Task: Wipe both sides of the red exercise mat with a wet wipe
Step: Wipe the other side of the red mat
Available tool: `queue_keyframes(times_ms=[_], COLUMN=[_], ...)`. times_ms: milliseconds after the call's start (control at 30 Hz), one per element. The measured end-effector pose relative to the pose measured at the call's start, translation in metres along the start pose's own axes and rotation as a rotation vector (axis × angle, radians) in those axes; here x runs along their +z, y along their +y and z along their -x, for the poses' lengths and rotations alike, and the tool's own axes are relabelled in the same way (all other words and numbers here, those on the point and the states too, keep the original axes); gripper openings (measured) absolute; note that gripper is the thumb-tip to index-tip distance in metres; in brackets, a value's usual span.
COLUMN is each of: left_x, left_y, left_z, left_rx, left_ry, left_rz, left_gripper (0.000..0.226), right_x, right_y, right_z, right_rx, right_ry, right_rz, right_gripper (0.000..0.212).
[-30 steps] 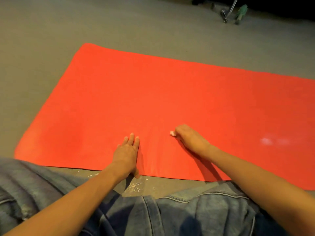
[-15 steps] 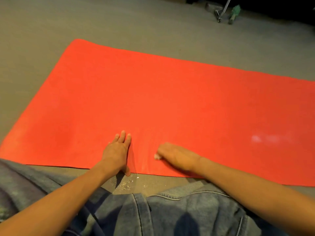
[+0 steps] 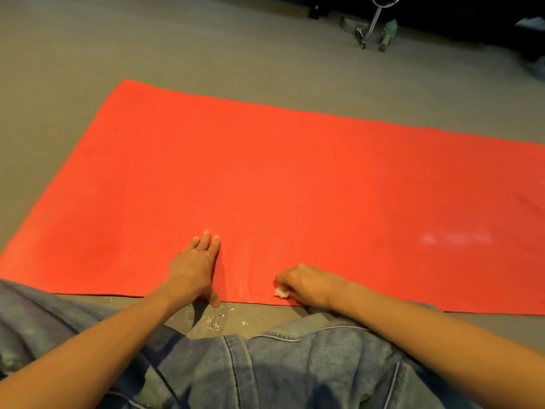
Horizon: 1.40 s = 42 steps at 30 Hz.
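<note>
The red exercise mat lies flat on the grey floor, stretching from left to beyond the right edge. My left hand presses flat on the mat near its front edge, fingers together, thumb at the edge. My right hand is closed around a small white wet wipe, which touches the mat just inside the front edge. A faint damp streak runs between the two hands. A pale whitish smear shows on the mat to the right.
Grey carpet surrounds the mat. My denim-clad legs fill the bottom of the view. Shiny specks lie on the floor by the mat's front edge. A metal leg and a green object stand at the far back.
My right hand has drawn the wipe toward me, from mid-mat down to the front edge. My left hand has stayed pressed on the mat.
</note>
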<state>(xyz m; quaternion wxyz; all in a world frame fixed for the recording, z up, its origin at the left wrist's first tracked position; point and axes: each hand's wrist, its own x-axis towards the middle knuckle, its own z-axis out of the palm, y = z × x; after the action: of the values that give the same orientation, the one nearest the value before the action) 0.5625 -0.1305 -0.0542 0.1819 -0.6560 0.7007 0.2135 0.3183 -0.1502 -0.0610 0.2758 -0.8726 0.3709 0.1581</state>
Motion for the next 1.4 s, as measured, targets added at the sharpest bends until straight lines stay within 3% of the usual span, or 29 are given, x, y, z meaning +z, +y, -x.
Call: queue_keyframes(times_ms=[100, 200, 267, 333, 400, 467, 533, 600, 700, 867, 1000, 1100, 1167, 1200, 1300, 1400], left_x=[-0.001, 0.001, 0.003, 0.01, 0.025, 0.037, 0.044, 0.042, 0.033, 0.024, 0.002, -0.023, -0.033, -0.033, -0.018, -0.014], left_y=[0.008, 0.018, 0.031, 0.044, 0.049, 0.048, 0.046, 0.052, 0.066, 0.069, 0.072, 0.068, 0.056, 0.048, 0.016, -0.008], left_z=[0.001, 0.004, 0.008, 0.018, 0.021, 0.021, 0.021, 0.024, 0.029, 0.027, 0.029, 0.034, 0.039, 0.041, 0.039, 0.046], left_rx=[-0.016, 0.003, 0.087, 0.149, 0.242, 0.391, 0.526, 0.575, 0.54, 0.578, 0.622, 0.551, 0.512, 0.496, 0.366, 0.142], left_ry=[-0.035, -0.057, -0.006, 0.045, 0.233, 0.358, 0.417, 0.486, 0.615, 0.66, 0.752, 0.885, 0.924, 0.895, 0.775, 0.548], left_rz=[-0.025, -0.07, -0.191, -0.273, -0.234, -0.22, -0.291, -0.324, -0.3, -0.348, -0.379, -0.326, -0.294, -0.259, -0.235, -0.271], left_gripper=[0.14, 0.128, 0.112, 0.098, 0.085, 0.062, 0.048, 0.05, 0.047, 0.016, 0.007, 0.028, 0.017, 0.012, 0.049, 0.049], right_x=[-0.005, -0.021, -0.023, -0.019, -0.008, -0.003, -0.002, -0.001, 0.0, -0.009, -0.011, -0.015, -0.017, -0.018, -0.015, -0.009], right_y=[0.004, 0.024, 0.027, 0.013, 0.0, -0.002, 0.0, 0.0, -0.002, -0.011, -0.02, -0.031, -0.038, -0.041, -0.049, -0.053], right_z=[0.004, 0.004, 0.006, 0.007, 0.008, 0.012, 0.011, 0.012, 0.018, 0.032, 0.038, 0.043, 0.045, 0.044, 0.036, 0.024], right_rx=[0.113, 0.467, 0.624, 0.579, 0.483, 0.468, 0.501, 0.512, 0.539, 0.62, 0.653, 0.592, 0.517, 0.475, 0.438, 0.54], right_ry=[0.109, 0.389, 0.405, 0.23, 0.089, 0.061, 0.108, 0.158, 0.251, 0.504, 0.65, 0.814, 0.852, 0.843, 0.759, 0.634], right_rz=[-0.051, -0.123, -0.07, -0.002, -0.022, -0.065, -0.092, -0.134, -0.249, -0.368, -0.383, -0.393, -0.333, -0.314, -0.305, -0.26], right_gripper=[0.009, 0.017, 0.026, 0.029, 0.019, 0.006, 0.031, 0.038, 0.036, 0.021, 0.024, 0.031, 0.027, 0.025, 0.025, 0.017])
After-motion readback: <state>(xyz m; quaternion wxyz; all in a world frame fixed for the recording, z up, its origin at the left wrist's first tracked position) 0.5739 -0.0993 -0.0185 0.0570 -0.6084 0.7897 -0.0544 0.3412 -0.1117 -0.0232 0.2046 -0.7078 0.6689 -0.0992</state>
